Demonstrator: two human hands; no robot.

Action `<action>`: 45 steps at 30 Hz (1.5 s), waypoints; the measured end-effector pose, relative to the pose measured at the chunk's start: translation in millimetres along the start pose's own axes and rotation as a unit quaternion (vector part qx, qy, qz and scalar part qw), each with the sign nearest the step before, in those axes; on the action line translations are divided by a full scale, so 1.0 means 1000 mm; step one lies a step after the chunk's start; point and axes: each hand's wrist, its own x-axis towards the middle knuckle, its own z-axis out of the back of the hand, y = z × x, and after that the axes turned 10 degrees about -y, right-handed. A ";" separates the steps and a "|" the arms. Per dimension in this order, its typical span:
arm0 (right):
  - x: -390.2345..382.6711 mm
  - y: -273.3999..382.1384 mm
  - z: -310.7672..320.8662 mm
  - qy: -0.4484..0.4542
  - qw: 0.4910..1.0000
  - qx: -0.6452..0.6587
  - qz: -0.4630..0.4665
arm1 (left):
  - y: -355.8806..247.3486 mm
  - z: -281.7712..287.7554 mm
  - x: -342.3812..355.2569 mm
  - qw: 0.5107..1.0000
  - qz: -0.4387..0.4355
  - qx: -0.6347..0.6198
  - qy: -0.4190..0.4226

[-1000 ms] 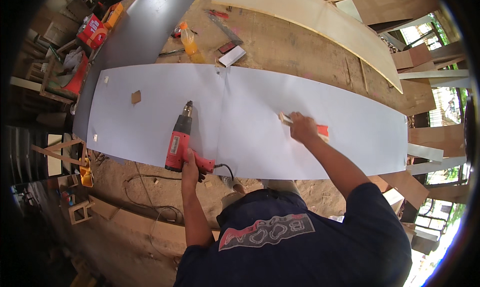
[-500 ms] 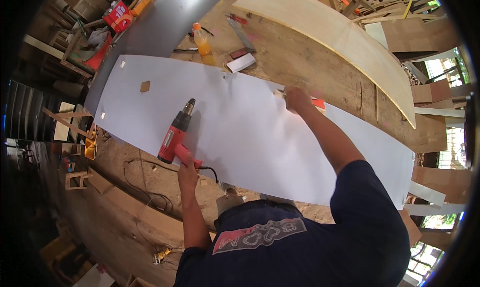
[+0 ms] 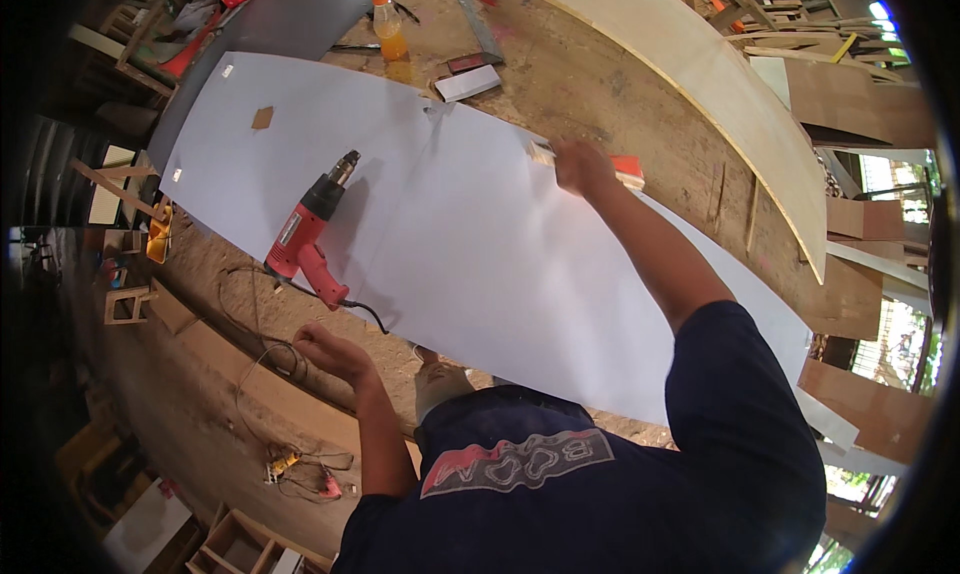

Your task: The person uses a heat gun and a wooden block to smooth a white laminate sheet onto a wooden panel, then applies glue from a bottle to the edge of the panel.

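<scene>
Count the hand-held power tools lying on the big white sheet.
1. A red and black heat gun lies on the left part of the white laminate sheet, nozzle pointing up the picture, just above the left hand. Others could lie hidden outside the view.

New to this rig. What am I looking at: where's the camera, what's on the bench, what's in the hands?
There is no machine here: a person works with bare hands, and one wide fisheye camera on their head looks down, so straight edges bend near the rim. A long white sheet lies across a rough wooden workbench. On the sheet rests a red heat gun with its cord trailing off the edge. The right hand presses a small tool with an orange handle at the sheet's far edge. The left hand holds nothing and is just off the near edge, close to the gun. An orange bottle stands further back.
</scene>
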 end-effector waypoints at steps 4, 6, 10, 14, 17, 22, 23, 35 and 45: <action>0.007 -0.014 -0.007 0.019 1.000 -0.016 0.015 | -0.064 -0.028 -0.061 0.954 -0.157 -0.059 0.250; -0.020 -0.006 -0.004 0.006 0.998 -0.002 0.057 | -0.107 -0.058 -0.081 0.886 -0.278 -0.062 0.365; -0.128 0.016 -0.005 0.009 0.986 0.079 0.149 | -0.160 -0.102 -0.144 0.778 -0.331 0.014 0.533; -0.135 0.000 -0.023 -0.085 0.970 0.096 0.207 | -0.166 -0.148 -0.220 0.706 -0.437 0.166 0.532; -0.102 -0.002 -0.021 -0.081 0.972 0.110 0.191 | -0.155 -0.200 -0.223 0.727 -0.472 0.221 0.447; -0.030 0.005 -0.017 -0.059 0.979 0.061 0.185 | -0.164 -0.267 -0.176 0.745 -0.484 0.194 0.416; -0.020 0.004 -0.016 -0.065 0.976 0.052 0.203 | -0.171 -0.275 -0.171 0.739 -0.472 0.215 0.430; -0.113 -0.079 -0.006 -0.107 0.967 0.056 0.226 | -0.179 -0.187 -0.200 0.620 -0.487 0.327 0.521; -0.011 -0.045 -0.010 -0.056 0.985 0.071 0.150 | -0.188 -0.285 -0.179 0.666 -0.445 0.327 0.502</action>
